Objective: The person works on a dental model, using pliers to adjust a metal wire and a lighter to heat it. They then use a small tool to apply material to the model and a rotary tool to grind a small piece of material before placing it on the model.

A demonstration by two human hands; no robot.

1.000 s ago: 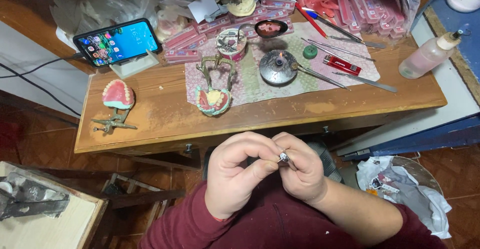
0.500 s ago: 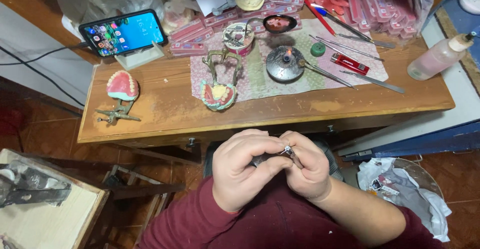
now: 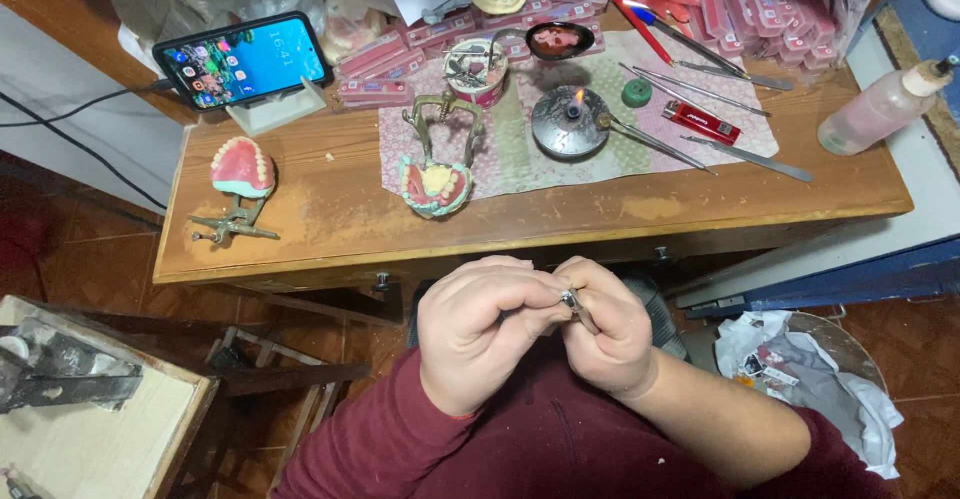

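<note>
Left hand [image 3: 480, 334]: curled tight, pinching a small metal tool [image 3: 571, 302]
Right hand [image 3: 605, 329]: closed round the same tool
Desk [image 3: 330, 219]: burner [image 3: 570, 122] lit, denture model [image 3: 437, 184] beside it

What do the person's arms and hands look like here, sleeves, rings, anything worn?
The left hand is bare, and its arm wears a dark red long sleeve reaching the wrist. The right hand is bare too, with a bare forearm; that sleeve sits pushed up near the elbow. Neither hand wears a glove or a watch.
</note>
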